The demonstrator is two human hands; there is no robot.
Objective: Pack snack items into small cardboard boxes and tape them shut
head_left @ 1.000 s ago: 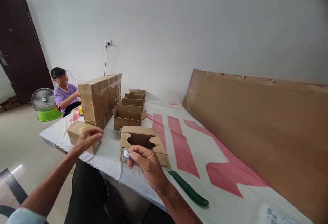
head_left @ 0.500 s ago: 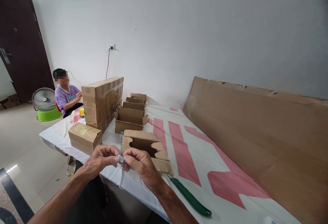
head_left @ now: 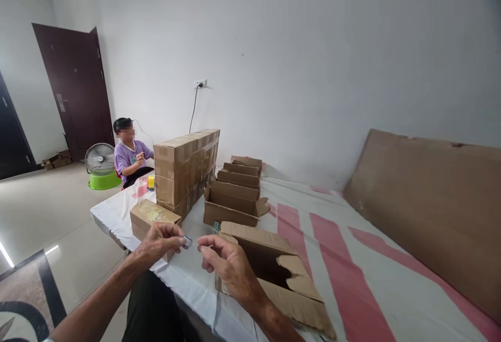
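Observation:
Between the thumb and forefinger of my left hand [head_left: 162, 240] is a small blue-and-white piece [head_left: 188, 241], too small to tell its kind. My right hand [head_left: 230, 266] is just to its right, apart from the piece, with loosely bent fingers and nothing visible in them. Behind and below my right hand lies an open cardboard box [head_left: 270, 253] with its flaps folded out. A closed, taped carton [head_left: 151, 211] is partly hidden behind my left hand.
Several open boxes [head_left: 230, 211] stand in a row toward the wall, beside a stack of taped cartons [head_left: 183, 169]. A large cardboard sheet [head_left: 426, 201] leans at the right. A person in purple [head_left: 131, 156] sits beyond the table near a fan [head_left: 99, 159] and a yellow tape roll [head_left: 151, 182].
My right hand has let go of the small piece and drawn apart from my left hand, which keeps it. The view has turned left, and the green-handled tool has gone out of sight.

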